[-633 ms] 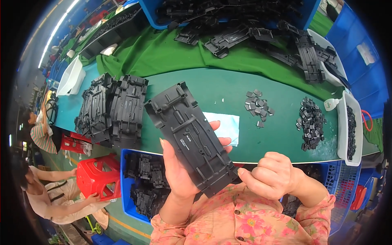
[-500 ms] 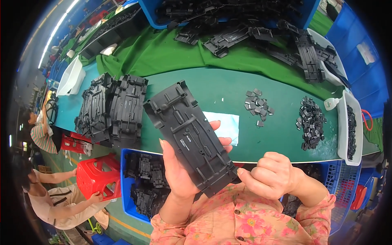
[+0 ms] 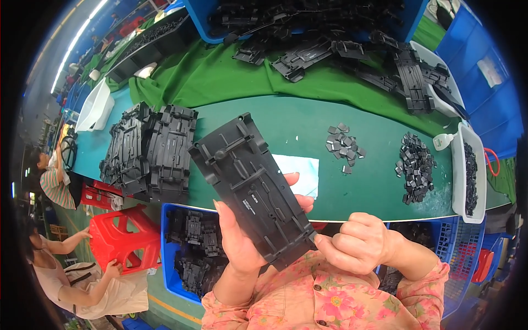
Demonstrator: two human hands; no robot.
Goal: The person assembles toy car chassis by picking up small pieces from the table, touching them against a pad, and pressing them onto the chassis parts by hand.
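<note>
My left hand (image 3: 242,247) is wrapped round a black moulded plastic chassis plate (image 3: 256,187), thumb on one long edge and fingertips showing past the other. The plate is tilted above the table's near edge, its ribbed face toward me. My right hand (image 3: 355,242) is closed, its fingers curled and its thumb tip at the plate's lower right corner. Whatever may be pinched in it is hidden. On the table lie a small group of flat black square pieces (image 3: 345,144) and a larger heap of them (image 3: 418,168) farther right.
Stacked chassis plates (image 3: 171,148) stand at the left of the green table. A pale blue sheet (image 3: 300,171) lies behind my left hand. At right are a white tray (image 3: 459,192) and a small white bottle (image 3: 441,142). A person at left holds a red stool (image 3: 124,236).
The plate and my left hand stay nearly in place. My right hand has dropped slightly, still at the plate's corner. At left, the person and the red stool have shifted left.
</note>
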